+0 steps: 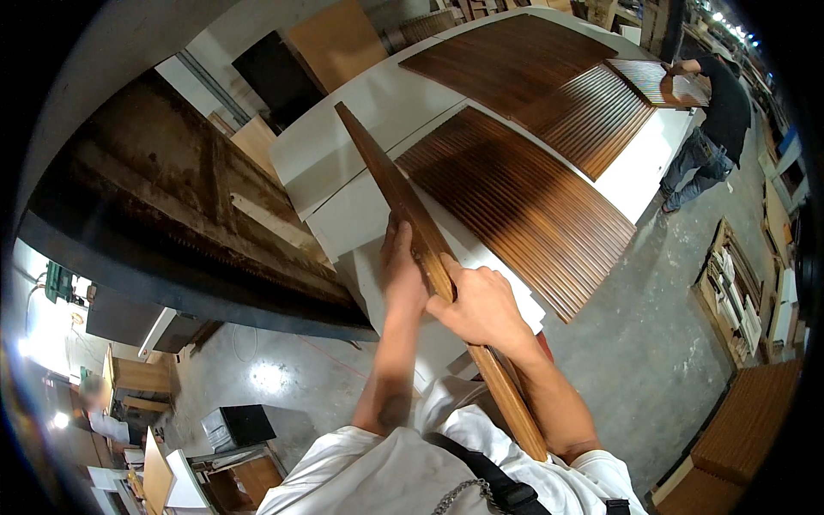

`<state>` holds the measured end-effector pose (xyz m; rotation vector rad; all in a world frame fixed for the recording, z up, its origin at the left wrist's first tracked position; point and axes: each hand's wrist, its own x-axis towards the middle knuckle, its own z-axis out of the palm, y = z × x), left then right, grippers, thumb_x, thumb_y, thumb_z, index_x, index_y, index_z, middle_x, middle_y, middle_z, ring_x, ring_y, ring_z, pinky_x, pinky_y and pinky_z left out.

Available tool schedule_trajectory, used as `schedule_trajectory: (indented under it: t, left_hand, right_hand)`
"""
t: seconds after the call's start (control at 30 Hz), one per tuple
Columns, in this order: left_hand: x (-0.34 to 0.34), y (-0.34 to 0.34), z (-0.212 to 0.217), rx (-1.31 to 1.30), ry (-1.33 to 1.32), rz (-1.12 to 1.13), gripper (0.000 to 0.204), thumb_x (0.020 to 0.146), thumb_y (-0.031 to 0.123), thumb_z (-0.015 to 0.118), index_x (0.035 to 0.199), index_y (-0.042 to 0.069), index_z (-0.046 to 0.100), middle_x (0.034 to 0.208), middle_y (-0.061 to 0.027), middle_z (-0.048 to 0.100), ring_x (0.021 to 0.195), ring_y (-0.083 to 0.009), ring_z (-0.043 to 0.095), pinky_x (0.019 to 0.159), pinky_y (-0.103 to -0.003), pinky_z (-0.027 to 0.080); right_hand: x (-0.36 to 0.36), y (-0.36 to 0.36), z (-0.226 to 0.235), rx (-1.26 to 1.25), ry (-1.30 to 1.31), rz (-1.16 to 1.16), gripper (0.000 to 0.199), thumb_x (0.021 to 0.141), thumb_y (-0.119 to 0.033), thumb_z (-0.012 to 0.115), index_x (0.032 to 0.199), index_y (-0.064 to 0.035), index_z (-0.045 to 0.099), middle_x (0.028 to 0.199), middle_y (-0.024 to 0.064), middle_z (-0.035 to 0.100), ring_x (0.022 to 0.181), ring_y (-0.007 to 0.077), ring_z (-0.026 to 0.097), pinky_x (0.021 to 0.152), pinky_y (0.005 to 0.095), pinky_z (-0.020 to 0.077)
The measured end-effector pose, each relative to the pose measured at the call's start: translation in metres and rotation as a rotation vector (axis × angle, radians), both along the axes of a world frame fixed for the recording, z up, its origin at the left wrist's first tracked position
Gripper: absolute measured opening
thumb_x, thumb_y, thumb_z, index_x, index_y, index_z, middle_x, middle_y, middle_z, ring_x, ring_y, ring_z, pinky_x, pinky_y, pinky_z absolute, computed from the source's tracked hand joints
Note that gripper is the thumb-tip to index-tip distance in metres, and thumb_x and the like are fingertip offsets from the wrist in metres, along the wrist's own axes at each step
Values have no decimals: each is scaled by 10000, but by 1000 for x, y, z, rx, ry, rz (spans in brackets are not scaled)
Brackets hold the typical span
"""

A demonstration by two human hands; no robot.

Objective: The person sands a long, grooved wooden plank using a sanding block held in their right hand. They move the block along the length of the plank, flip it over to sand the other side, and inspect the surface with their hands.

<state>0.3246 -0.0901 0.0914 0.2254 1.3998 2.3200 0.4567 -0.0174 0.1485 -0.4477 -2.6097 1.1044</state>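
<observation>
A long brown wooden board [374, 161] slants across the view, from close to my body up and away to the left. My left hand [405, 268] is closed around its left side near the middle. Just nearer to me, my right hand [482, 306] wraps over the same board, fingers curled on its edge. The board is held above the corner of a white worktable [339, 202]. Beyond my right hand, a ribbed brown panel [519, 206] lies on the table. How the fingers sit underneath the board is hidden.
More brown panels [519, 64] lie farther along the table. At its far right end a person in dark clothes [719, 120] handles a ribbed panel [657, 81]. A large dark machine frame [189, 197] stands close on my left. Stacked brown panels [742, 425] sit at lower right.
</observation>
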Motion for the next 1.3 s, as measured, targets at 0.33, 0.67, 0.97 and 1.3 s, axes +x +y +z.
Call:
schedule_trajectory:
  t: [0.33,0.67,0.97,1.3]
  left_hand:
    - [-7,12,13,-61,-85,10,636,1051,410,499,1526,16,345,1504,-104,434,1320,-230,472,1074,-342,406]
    - [54,-25,-3,71,131,-112,613,1001,282,601,1504,18,370,1377,-101,532,1213,-206,536,1022,-341,435]
    - [45,11,22,-428,188,134,594,1024,388,567,1465,8,454,1333,-98,570,1157,-186,547,1005,-306,416]
    - [30,-22,-15,-195,427,-242,877,1003,449,563,1601,9,98,1643,-143,208,1499,-261,234,1192,-368,237]
  right_hand:
    - [0,4,0,-25,21,21,492,757,-270,641,1138,40,628,657,293,622,665,473,643,681,520,539]
    - [6,2,0,-75,-35,32,624,770,-275,635,1287,68,566,694,309,633,682,468,652,721,503,533]
    - [10,12,-4,-42,-86,39,682,788,-247,625,1335,139,491,756,322,648,772,454,672,770,494,534]
    - [22,20,0,-215,-159,195,824,805,-219,620,1496,97,301,858,337,651,831,449,680,789,441,534]
